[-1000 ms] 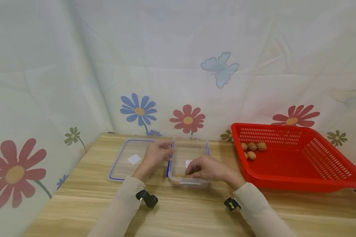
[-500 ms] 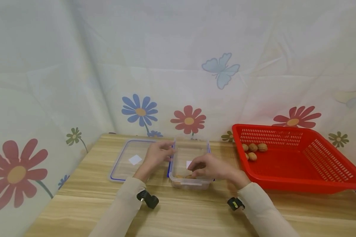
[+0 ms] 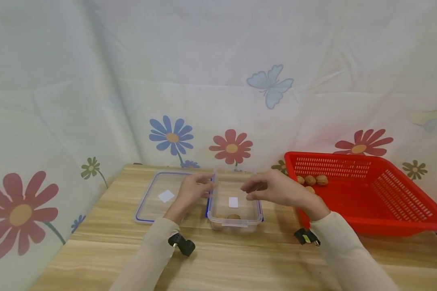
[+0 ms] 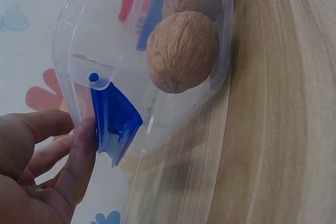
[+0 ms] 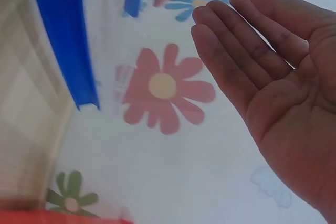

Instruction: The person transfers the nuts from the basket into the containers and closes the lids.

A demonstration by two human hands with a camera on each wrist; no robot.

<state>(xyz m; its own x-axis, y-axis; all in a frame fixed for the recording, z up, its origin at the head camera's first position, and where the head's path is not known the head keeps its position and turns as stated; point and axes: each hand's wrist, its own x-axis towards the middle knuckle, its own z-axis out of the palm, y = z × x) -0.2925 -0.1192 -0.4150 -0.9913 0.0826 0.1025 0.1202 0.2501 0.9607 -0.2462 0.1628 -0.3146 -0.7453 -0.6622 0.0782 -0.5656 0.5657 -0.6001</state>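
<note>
A clear plastic food container (image 3: 236, 222) with blue side latches stands lidless on the table. Two walnuts (image 4: 182, 51) lie at its near end. My left hand (image 3: 193, 190) holds the left wall, its thumb and fingers at the rim beside a hanging blue latch (image 4: 115, 121) in the left wrist view. Over the container's right edge, my right hand (image 3: 276, 188) is raised with nothing in it. The right wrist view shows its bare palm (image 5: 294, 103) and loosely extended fingers.
The clear lid (image 3: 149, 206) with a blue seal lies flat to the left. A red plastic basket (image 3: 349, 222) stands on the right, with several walnuts (image 3: 310, 180) in its left corner. A flowered curtain (image 3: 203, 101) hangs behind the wooden table (image 3: 218, 262).
My right hand has let go of a walnut inside the container, then risen and moved right, out over the edge. The left hand has stayed at the rim.
</note>
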